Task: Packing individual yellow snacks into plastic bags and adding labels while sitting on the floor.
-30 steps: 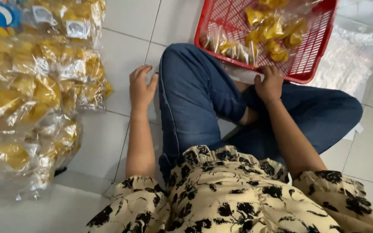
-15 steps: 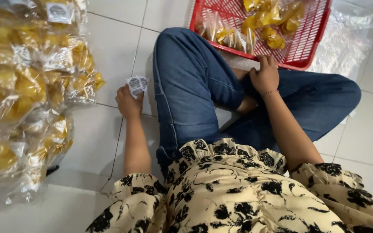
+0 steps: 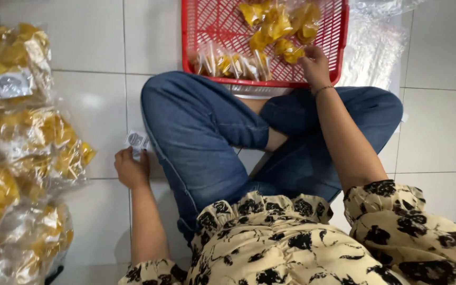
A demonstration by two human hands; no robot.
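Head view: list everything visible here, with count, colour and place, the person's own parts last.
red basket: one, red plastic mesh, on the floor past the knees, top centre.
loose snack packets: several, clear wrap with yellow contents, inside the basket; exact count unclear.
row of small packets: about five, clear and yellow, along the basket's near edge.
large bagged packs: a pile, clear plastic with yellow contents, along the left edge.
clear plastic sheets: a stack, transparent, right of the basket.
small label: one, white with a round mark, held at the left fingers.
floor tiles: white, under everything.
left hand: holding the label beside the left knee.
right hand: reaching into the basket, touching a packet.
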